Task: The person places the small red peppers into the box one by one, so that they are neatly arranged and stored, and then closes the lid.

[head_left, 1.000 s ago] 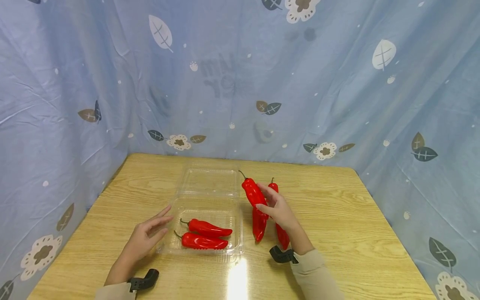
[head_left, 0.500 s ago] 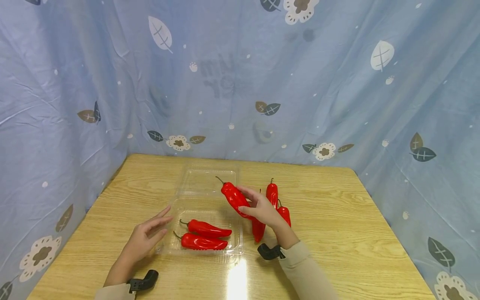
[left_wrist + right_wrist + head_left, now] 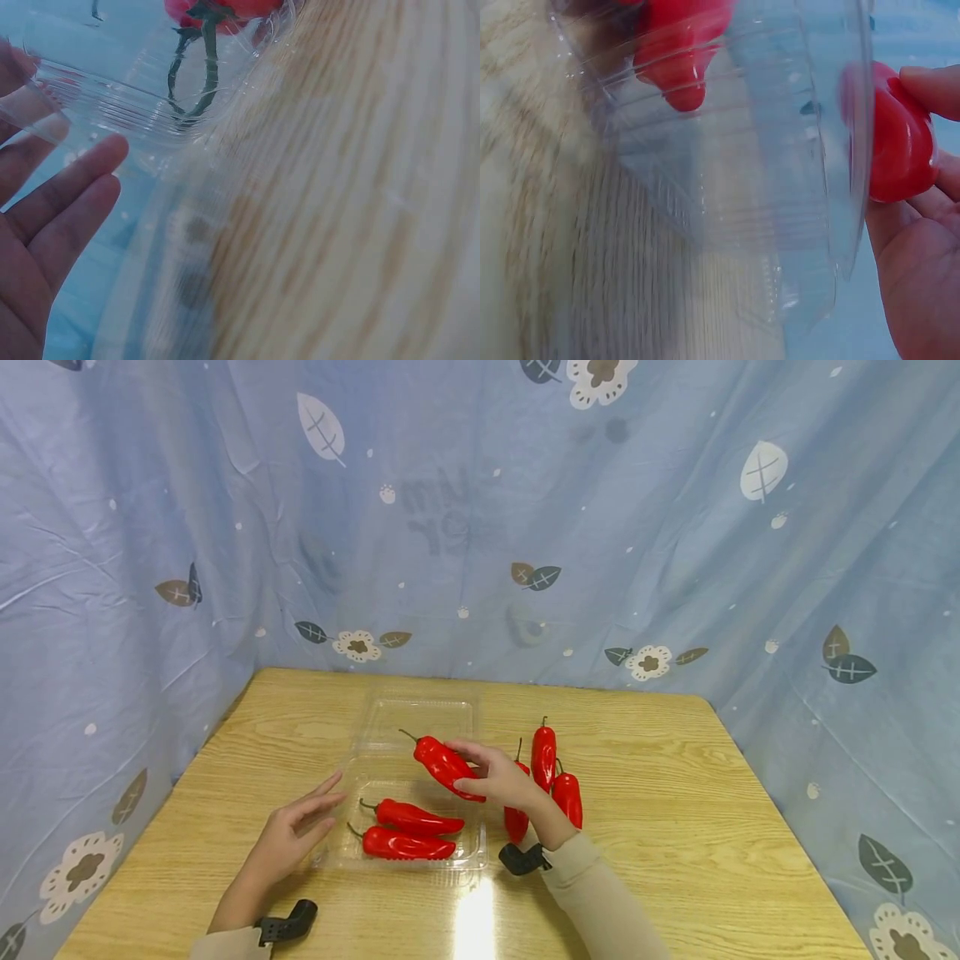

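My right hand (image 3: 495, 779) pinches a red chili pepper (image 3: 441, 763) between thumb and fingers, its green stem pointing to the far left. The pepper is over the back part of a clear plastic clamshell box (image 3: 482, 847), whose lid (image 3: 420, 724) lies folded back behind it. Inside the box, a red pepper (image 3: 417, 817) lies just behind another red pepper (image 3: 405, 843), stems to the left. My left hand (image 3: 288, 837) is beside the box's left side, fingers loosely extended, holding nothing. In the right wrist view the held pepper (image 3: 904, 142) shows beyond the clear wall.
Right of the box, three more red peppers lie on the wooden table (image 3: 675, 810): the left one (image 3: 517, 821), partly behind my right hand, the back one (image 3: 543, 752) and the right one (image 3: 568, 798). A blue patterned curtain (image 3: 465, 527) surrounds the table's back and sides.
My right hand has carried the held pepper leftward from the peppers on the table to over the box. The left hand has stayed in place.
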`<control>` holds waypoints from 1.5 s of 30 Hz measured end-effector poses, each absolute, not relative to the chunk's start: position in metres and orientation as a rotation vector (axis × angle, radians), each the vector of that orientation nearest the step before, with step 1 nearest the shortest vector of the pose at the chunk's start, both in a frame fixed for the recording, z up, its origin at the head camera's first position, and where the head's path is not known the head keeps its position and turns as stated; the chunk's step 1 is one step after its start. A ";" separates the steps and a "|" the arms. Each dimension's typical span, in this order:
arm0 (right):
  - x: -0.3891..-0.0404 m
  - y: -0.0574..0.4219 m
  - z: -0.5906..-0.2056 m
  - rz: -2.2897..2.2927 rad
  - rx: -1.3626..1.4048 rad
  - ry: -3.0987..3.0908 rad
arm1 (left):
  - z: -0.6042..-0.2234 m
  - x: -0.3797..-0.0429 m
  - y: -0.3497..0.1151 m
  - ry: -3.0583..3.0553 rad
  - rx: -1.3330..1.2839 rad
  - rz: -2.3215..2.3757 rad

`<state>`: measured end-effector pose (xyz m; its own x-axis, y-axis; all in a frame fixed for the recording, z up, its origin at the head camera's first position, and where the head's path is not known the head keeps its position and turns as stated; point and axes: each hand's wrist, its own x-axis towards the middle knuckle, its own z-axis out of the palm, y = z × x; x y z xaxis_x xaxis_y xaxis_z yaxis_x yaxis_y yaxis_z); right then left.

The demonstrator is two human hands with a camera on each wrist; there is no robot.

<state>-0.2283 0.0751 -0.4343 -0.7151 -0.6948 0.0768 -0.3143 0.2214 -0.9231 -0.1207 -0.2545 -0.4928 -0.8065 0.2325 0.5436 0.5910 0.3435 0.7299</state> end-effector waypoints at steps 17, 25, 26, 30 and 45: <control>-0.235 0.047 -0.434 -1.135 -1.091 2.222 | -0.495 -0.119 -0.255 -2.277 -0.726 -1.435; -0.236 0.039 -0.434 -0.882 -1.133 2.343 | -0.494 -0.119 -0.255 -2.285 -0.713 -1.442; -0.237 0.038 -0.434 -0.861 -1.144 2.350 | -0.494 -0.120 -0.256 -2.289 -0.716 -1.442; -0.238 0.036 -0.434 -0.780 -1.172 2.382 | -0.494 -0.121 -0.256 -2.314 -0.701 -1.446; -0.233 0.030 -0.434 -0.619 -1.141 2.431 | -0.491 -0.121 -0.255 -2.331 -0.694 -1.430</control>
<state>-0.2328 0.0299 -0.4337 -0.5963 -0.7881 -0.1525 -0.6192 0.5725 -0.5374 -0.1206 -0.2552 -0.4910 -0.8312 0.2368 0.5030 0.5557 0.3812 0.7388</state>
